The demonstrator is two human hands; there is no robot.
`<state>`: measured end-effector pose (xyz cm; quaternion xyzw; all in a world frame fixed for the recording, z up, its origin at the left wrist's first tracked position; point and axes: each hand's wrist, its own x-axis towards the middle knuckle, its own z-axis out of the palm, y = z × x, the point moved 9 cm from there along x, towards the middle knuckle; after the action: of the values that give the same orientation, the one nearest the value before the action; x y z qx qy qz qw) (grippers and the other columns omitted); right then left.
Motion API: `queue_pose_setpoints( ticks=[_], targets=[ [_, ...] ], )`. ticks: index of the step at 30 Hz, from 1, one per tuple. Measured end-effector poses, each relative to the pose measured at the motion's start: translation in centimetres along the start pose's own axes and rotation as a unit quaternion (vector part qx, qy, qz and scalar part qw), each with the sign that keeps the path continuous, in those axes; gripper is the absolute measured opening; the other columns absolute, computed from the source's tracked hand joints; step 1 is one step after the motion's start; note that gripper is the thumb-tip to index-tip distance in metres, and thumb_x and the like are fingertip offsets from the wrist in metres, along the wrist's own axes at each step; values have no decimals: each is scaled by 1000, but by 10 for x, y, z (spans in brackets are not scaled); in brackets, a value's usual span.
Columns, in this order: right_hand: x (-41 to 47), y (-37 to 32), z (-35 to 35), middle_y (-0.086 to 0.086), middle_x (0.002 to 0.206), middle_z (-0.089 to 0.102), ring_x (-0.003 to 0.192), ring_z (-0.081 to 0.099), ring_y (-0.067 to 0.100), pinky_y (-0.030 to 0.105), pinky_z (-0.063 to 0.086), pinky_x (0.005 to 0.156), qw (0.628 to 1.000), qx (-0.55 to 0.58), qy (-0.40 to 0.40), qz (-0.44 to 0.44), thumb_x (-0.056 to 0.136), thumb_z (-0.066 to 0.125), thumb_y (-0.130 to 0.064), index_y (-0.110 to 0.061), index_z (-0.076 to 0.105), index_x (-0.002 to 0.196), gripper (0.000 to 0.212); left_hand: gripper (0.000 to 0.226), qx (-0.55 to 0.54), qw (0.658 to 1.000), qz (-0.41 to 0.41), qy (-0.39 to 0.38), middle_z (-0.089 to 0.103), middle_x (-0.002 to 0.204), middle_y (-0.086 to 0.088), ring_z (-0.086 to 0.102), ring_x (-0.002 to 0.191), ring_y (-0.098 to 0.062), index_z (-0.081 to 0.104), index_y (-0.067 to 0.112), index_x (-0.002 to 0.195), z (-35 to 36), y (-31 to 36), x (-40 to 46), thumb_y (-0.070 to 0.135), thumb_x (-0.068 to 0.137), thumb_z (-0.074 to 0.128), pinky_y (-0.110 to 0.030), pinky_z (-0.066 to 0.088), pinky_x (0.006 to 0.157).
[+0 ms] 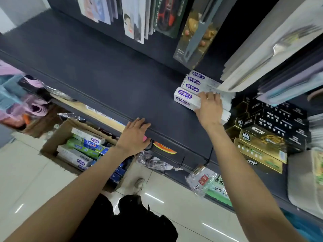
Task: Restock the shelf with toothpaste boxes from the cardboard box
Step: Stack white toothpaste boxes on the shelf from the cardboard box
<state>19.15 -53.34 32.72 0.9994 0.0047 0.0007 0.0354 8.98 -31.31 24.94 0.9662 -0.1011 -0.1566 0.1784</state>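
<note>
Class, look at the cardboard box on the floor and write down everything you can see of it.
The cardboard box is plain brown, open-topped, with a flap raised at its far side. It sits on the pale tiled floor below the dark shelf, partly hidden by the left forearm. Inside lie toothpaste boxes on their sides: white ones with purple labels, green-and-blue ones, and blue ones nearer the shelf. Neither hand touches it.

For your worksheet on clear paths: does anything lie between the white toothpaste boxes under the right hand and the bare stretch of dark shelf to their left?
Nothing visible does. The right hand rests on the white toothpaste boxes, and the dark shelf beside them lies bare up to its front edge, where the left hand rests.
</note>
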Motion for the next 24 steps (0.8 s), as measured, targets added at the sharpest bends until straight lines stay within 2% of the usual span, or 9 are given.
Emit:
queue_pose_setpoints(
  ticks=[3,5,7,10,13,16,19,22,24],
  targets=[
    [-6,7,-2,16,134,42,120,37,35,39,32,99,997,31,50,58,88,56,-14,-12,49,131,44,51,-64,996,7,65,45,143,-3,36,135,-21,45,21,139,-18,-6,-8,30,89,55,-35,26,111],
    [-28,-18,-13,17,125,48,112,42,35,41,36,96,988,101,112,38,87,58,-16,-11,54,127,40,38,-148,972,-21,180,64,118,0,56,112,-18,58,21,125,-45,-23,-28,29,88,56,-33,44,93],
    [-62,-60,-25,16,114,54,103,48,33,41,41,90,968,190,163,-16,86,58,-14,-10,61,115,30,31,-229,937,-41,260,68,99,8,59,83,-5,63,24,115,-63,-47,-54,34,87,52,-24,47,71],
    [-110,-141,-11,8,104,62,93,57,27,37,47,81,948,293,74,-96,87,58,-11,-13,65,105,20,28,-284,907,-81,299,65,77,10,57,66,-5,65,26,104,-67,-100,-95,39,87,46,-22,42,59],
    [-142,-225,45,3,96,69,82,64,24,38,51,70,932,296,-146,-147,89,56,-16,-18,63,107,19,24,-281,906,-172,264,58,63,5,57,61,-14,64,26,97,-42,-183,-131,38,86,48,-29,41,56],
    [-159,-290,105,-1,94,70,89,65,22,36,50,76,906,247,-302,-163,90,55,-21,-20,62,111,22,20,-252,922,-274,109,62,77,9,63,78,-16,64,27,104,5,-281,-154,27,85,57,-27,43,69],
    [-154,-341,157,0,95,71,92,65,23,34,48,76,906,234,-319,-151,89,55,-20,-20,64,110,22,29,-194,921,-339,8,65,107,5,60,99,-18,63,25,114,40,-377,-179,24,85,62,-25,42,83],
    [-141,-395,218,4,108,67,102,61,28,36,47,78,909,220,-312,-166,89,58,-20,-18,61,114,26,37,-125,926,-357,19,60,117,1,56,108,-21,56,25,122,56,-454,-183,28,85,61,-36,47,89],
    [-129,-431,263,8,120,59,112,52,31,39,44,84,911,198,-312,-181,90,56,-20,-16,55,124,33,37,-80,948,-306,43,60,116,0,55,108,-23,56,22,122,69,-481,-168,26,85,60,-37,48,86]
  ],
)
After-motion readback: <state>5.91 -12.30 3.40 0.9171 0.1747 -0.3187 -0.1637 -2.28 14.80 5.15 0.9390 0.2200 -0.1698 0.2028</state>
